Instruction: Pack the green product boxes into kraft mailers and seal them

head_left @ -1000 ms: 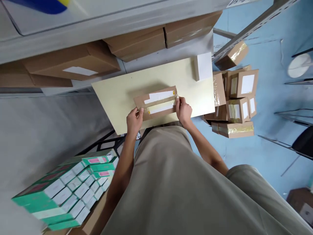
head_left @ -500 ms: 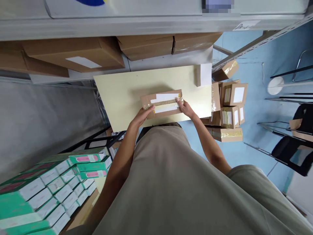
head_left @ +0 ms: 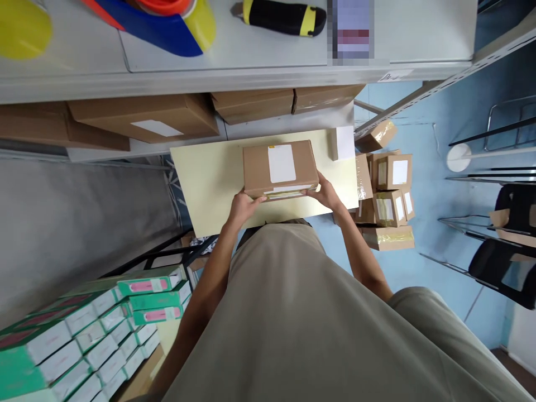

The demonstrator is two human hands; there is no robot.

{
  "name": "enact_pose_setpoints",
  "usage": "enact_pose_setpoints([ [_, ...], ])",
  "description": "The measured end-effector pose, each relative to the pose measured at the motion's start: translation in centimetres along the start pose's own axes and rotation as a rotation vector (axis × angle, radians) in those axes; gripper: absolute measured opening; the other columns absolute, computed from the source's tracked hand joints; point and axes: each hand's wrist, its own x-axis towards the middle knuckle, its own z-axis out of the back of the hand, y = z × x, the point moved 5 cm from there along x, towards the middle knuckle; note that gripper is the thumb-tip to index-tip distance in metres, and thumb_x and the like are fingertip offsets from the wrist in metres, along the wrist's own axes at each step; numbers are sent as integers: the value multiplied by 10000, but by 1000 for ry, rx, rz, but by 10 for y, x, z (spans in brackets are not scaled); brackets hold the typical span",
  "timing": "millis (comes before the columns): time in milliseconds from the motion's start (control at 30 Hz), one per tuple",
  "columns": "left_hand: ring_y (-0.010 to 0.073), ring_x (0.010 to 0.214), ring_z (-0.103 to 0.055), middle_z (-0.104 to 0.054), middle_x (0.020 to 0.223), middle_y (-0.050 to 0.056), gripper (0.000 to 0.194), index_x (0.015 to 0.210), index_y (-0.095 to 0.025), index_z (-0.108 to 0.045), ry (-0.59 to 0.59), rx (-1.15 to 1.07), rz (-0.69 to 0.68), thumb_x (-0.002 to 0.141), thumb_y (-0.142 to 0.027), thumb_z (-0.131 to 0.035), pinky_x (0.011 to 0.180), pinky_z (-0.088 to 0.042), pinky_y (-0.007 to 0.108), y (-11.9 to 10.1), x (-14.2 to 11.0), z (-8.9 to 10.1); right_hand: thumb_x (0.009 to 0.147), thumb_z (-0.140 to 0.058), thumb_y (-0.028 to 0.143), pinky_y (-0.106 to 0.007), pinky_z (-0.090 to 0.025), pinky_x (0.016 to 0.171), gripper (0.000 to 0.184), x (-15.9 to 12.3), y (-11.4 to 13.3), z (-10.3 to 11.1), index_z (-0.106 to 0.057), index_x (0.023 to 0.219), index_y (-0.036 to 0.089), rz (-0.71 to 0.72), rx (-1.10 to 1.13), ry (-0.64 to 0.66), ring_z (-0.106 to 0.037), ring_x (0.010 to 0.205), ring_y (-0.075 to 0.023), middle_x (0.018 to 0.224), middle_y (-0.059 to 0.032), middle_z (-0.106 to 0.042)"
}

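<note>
Both hands grip the box (head_left: 264,167) over the middle of the pale worktop (head_left: 201,184). The left hand (head_left: 243,209) clasps its near left corner and the right hand (head_left: 328,194) its near right corner, thumbs against the near side. A white label (head_left: 281,163) faces up; whether the box's underside touches the worktop is hard to tell from above. A white block (head_left: 344,143) stands at the worktop's far right corner. Beyond, a cutter (head_left: 285,18) lies on the upper shelf (head_left: 268,53). Green boxes (head_left: 100,340) are stacked at lower left.
</note>
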Motion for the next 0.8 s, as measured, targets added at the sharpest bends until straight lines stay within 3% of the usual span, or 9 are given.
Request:
enact_pose_setpoints([
  [133,437,1420,-717,-773,1479,242,683,1392,-201,-748,-127,29,15,808,-503,-934,1172,-553,503,4,9,-16,909,-842,513,-621,-527,1273,928,18,-21,-9,-504,1740,277,101,-202,-72,-599,1570,-410,1714,-112,-627],
  [300,452,1416,-721,-786,1432,277,729,1426,-178,-717,-45,72,115,784,-438,-941,1192,-552,531,24,10,-32,970,-700,321,-637,-554,1237,911,27,-57,-30,-377,1820,280,36,-308,-97,-628,1541,-437,1803,-103,-518],
  [367,427,1470,-691,-727,1542,273,914,1584,-167,-606,0,44,99,772,-424,-938,1242,-531,537,28,5,-31,959,-667,238,-641,-542,1255,932,27,-64,-31,-347,1835,247,14,-350,-64,-622,1548,-436,1797,-125,-522],
  [433,397,1606,-574,-568,1729,261,1185,1761,-180,-388,-7,17,40,754,-458,-949,1329,-456,544,26,-4,-24,952,-622,164,-622,-505,1309,901,25,-66,-24,-385,1819,211,22,-376,-25,-590,1587,-404,1778,-139,-547],
  [533,412,1776,-278,-269,1894,270,1302,1845,-172,-205,-84,105,-64,815,-557,-902,1434,-271,562,13,-16,-11,1037,-520,174,-570,-413,1399,696,25,-63,7,-530,1733,179,85,-365,-110,-522,1651,-331,1765,-146,-562],
  [633,396,1804,-175,-184,1931,216,1193,1870,-209,-138,-141,216,-217,933,-574,-780,1461,-219,562,-20,-13,-12,1134,-479,314,-580,-320,1445,548,34,-60,55,-619,1649,186,112,-338,-322,-426,1712,-314,1788,-157,-526],
  [700,396,1808,-152,-183,1934,201,1133,1874,-219,-138,-136,263,-322,976,-561,-739,1466,-207,583,-52,-2,-26,1147,-495,348,-615,-264,1458,524,47,-60,86,-623,1637,211,95,-330,-410,-337,1759,-315,1825,-149,-471],
  [800,419,1808,-122,-201,1927,211,1100,1871,-204,-164,-59,304,-440,992,-528,-740,1466,-192,632,-105,22,-62,1129,-549,296,-652,-209,1465,561,73,-60,121,-568,1687,246,90,-353,-377,-221,1805,-305,1889,-112,-365],
])
